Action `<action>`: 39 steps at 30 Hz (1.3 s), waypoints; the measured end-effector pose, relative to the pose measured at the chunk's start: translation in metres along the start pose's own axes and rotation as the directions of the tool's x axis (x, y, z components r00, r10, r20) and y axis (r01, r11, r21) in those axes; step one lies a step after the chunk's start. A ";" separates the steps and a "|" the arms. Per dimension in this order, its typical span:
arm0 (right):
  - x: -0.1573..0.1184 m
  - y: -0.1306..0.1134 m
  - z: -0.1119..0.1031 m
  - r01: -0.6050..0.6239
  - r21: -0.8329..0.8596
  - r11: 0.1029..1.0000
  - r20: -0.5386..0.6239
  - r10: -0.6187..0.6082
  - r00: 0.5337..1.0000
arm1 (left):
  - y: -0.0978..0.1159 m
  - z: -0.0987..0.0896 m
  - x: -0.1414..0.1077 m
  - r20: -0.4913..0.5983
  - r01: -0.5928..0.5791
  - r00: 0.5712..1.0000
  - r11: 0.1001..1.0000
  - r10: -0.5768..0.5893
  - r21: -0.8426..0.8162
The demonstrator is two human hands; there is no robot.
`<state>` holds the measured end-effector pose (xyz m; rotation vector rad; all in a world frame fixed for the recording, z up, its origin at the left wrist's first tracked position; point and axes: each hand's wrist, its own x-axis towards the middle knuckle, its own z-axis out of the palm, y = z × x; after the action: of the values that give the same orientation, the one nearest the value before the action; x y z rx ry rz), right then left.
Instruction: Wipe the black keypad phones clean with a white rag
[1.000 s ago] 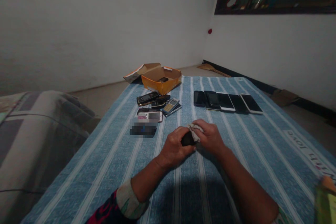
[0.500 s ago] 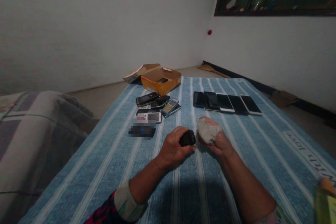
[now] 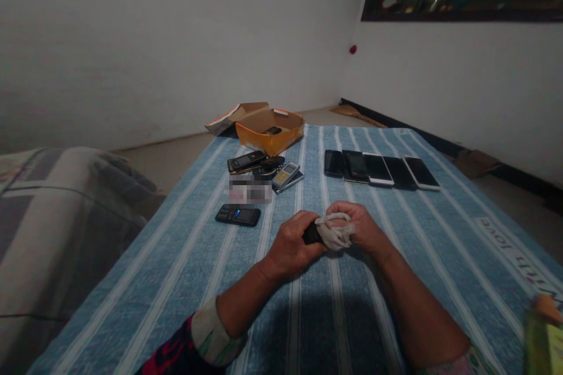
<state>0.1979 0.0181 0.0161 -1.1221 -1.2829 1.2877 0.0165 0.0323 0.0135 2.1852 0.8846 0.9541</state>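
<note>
My left hand is closed around a black mobile phone, held above the striped cloth in the middle. A crumpled whitish cloth is gripped in my right hand and lies against the phone's right end, hiding that part. To the left of my hands rests a dark keypad phone with a small blue lit spot on its screen. Behind it are several older phones, among them a silver-blue keypad phone and a black one. A blurred patch covers another phone there.
A blue striped tablecloth covers the table. An open orange cardboard box with a phone inside stands at the back. Several smartphones lie in a row at the right, a white one at its end. A greenish object sits at bottom right.
My right hand has moved left and brought the cloth onto the phone's end, which was apart from it before. My left hand keeps its hold in nearly the same place.
</note>
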 end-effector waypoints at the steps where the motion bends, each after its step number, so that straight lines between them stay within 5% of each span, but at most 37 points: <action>1: 0.000 0.000 0.001 0.016 -0.012 1.000 -0.019 -0.016 1.000 | 0.000 0.000 0.000 -0.004 0.000 1.000 1.000 0.000 -0.002; 9: 0.002 0.004 0.019 0.130 -0.133 0.983 -0.246 -0.160 0.956 | 0.002 -0.003 0.001 0.036 -0.004 0.999 1.000 0.005 -0.008; 18: -0.002 0.001 0.009 0.129 -0.230 0.964 -0.034 -0.141 0.989 | -0.006 -0.003 0.003 -0.062 0.101 0.993 0.993 -0.097 0.055; 25: 0.002 0.005 0.014 0.185 -0.322 0.929 -0.187 -0.254 0.949 | 0.003 -0.001 0.001 0.040 0.068 0.997 0.997 -0.066 -0.036; 31: -0.002 0.000 0.010 0.205 -0.338 0.919 -0.011 -0.222 0.975 | 0.000 -0.002 0.002 -0.009 0.141 0.990 0.990 -0.141 0.010; 36: -0.001 0.000 0.013 0.245 -0.447 0.860 -0.087 -0.314 0.945 | -0.001 -0.002 0.002 0.035 0.095 0.995 0.995 -0.094 -0.015; 39: -0.002 -0.001 0.014 0.252 -0.430 0.867 -0.023 -0.289 0.957 | -0.004 -0.004 0.003 0.010 0.127 0.992 0.992 -0.127 -0.004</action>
<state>0.1843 0.0148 0.0170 -1.2243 -1.6380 0.7585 0.0140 0.0380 0.0138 2.1010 1.0027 0.8818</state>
